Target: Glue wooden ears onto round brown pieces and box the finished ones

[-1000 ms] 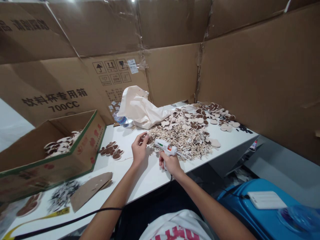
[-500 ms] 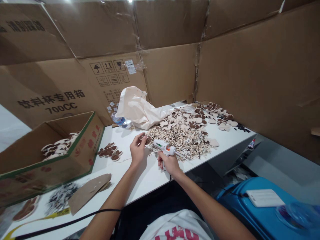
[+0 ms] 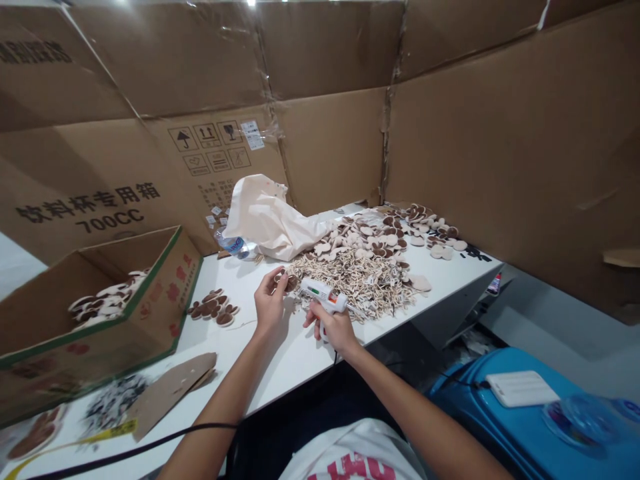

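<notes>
Above the white table, my left hand [image 3: 271, 301] is closed, its thumb and fingers pinching a small brown felt piece [image 3: 291, 283] with a pale edge. My right hand [image 3: 334, 325] wraps round the handle of a white hot glue gun [image 3: 320, 291], whose nozzle points left toward that piece. I cannot tell whether the nozzle touches it. Just beyond the gun lies a heap of thin cream strips [image 3: 367, 280]. A pile of brown and cream felt shapes [image 3: 370, 237] rises behind the strips. Left of my left hand rests a small group of brown felt pieces [image 3: 213, 307].
An open cardboard box [image 3: 160, 300] with felt pieces inside stands at the left. A cream cloth bag [image 3: 267, 220] and a plastic bottle [image 3: 235, 245] sit at the back. Tall cardboard walls [image 3: 330, 147] enclose the table. A blue stool [image 3: 480, 413] bears a white power bank [image 3: 521, 389].
The view has turned slightly to the right, so most things appear further left. Both hands keep their holds, with the glue gun still pointing at the felt piece.
</notes>
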A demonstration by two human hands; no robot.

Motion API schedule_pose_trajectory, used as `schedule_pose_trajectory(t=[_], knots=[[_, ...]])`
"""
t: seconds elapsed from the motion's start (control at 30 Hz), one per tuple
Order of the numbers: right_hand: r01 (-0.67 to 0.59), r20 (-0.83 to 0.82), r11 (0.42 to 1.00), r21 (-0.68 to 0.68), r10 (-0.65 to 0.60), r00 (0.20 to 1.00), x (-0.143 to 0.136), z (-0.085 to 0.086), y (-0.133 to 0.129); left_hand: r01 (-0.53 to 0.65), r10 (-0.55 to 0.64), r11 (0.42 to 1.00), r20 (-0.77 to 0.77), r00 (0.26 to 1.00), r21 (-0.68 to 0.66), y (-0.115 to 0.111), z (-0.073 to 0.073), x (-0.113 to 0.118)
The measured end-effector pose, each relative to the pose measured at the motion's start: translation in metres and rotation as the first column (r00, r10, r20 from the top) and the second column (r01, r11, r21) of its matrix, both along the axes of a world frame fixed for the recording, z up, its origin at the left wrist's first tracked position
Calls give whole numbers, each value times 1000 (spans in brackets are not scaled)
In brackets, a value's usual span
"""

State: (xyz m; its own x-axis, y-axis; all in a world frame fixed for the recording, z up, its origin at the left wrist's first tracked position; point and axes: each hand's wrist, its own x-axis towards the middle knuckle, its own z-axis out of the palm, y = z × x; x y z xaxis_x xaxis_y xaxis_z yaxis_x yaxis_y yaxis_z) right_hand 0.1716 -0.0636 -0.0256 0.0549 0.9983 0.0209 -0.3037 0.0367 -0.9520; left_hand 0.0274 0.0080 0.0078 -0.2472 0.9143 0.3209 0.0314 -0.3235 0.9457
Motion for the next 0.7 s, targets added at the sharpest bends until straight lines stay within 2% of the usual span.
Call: schedule_pose_trajectory(t=[0.17, 0.33, 0.57, 0.7], knots=[[55, -42, 998, -33, -57, 998, 0, 0, 2, 129, -123, 988, 72, 990, -80, 1, -4, -2], [135, -80, 990, -43, -138, 987, 3, 3, 5, 267, -259, 958, 86, 962, -106, 0, -5, 0], [136, -153, 987, -87, -148, 977, 4, 4, 6, 446, -439, 881, 78, 895, -160, -10, 2, 3], [131, -171, 988, -87, -144, 975, 4, 5, 5, 501, -499, 840, 66, 864, -206, -16, 5, 4]])
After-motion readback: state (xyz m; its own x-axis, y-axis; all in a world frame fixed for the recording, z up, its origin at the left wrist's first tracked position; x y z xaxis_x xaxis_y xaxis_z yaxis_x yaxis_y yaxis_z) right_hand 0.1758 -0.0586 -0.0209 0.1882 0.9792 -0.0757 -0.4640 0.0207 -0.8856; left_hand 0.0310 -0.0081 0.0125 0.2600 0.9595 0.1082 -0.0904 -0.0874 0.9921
